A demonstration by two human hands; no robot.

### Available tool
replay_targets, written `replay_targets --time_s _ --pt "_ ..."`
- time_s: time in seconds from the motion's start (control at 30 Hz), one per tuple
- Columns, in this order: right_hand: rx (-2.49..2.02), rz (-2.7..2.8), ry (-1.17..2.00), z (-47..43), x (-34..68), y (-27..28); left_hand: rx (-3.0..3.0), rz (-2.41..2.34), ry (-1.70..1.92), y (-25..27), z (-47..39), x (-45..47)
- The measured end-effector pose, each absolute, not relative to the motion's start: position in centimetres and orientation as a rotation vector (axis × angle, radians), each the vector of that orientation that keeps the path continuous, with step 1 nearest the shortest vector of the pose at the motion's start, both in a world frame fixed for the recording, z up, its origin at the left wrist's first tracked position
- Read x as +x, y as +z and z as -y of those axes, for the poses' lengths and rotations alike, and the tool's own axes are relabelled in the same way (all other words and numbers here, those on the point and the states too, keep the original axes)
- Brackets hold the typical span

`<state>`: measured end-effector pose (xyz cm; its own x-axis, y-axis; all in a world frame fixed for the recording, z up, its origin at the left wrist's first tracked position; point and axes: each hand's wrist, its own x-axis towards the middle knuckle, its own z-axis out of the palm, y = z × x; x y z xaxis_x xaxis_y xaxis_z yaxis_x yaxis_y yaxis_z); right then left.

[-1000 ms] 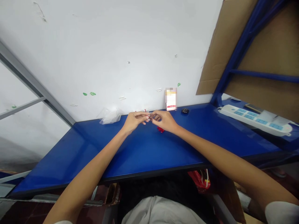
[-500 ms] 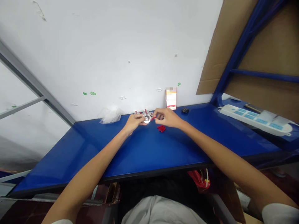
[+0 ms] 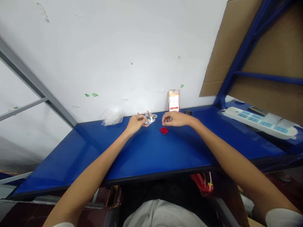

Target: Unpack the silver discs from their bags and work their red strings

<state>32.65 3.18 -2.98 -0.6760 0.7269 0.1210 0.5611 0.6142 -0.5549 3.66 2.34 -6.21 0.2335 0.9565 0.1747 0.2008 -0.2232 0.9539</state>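
Note:
My left hand grips a round, shiny silver metal disc with a raised centre, thumb on its face. To its right, my right hand hovers with fingers curled in; what it holds, if anything, I cannot make out. Just below that hand lies a small pile of red cord loops on the blue table. Behind the held disc are several more discs, partly hidden, some with red loops standing up from them.
A crumpled clear plastic bag lies by the wall at the left. A phone with a lit screen leans on the wall, a small black object beside it. At the right sits a white power strip near a blue metal frame.
My right hand has moved right, away from the disc; the red cord loop it pinched beside the disc no longer shows. My left hand stays in place with the disc.

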Motion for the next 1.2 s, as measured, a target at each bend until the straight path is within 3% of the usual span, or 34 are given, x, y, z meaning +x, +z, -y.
replay_targets --time_s 0.47,0.8,1.2 --pt "-1.063 2.089 0.944 -3.0 30.3 -3.7 1.522 -0.933 1.049 -5.1 -0.6 5.6" --pt "-1.726 2.123 0.449 -7.8 35.5 -5.8 1.829 -1.360 1.227 -5.1 -4.1 0.6" --pt "-1.862 2.168 0.122 -6.1 34.7 -4.5 2.167 -1.612 1.062 -3.3 -2.9 0.5"
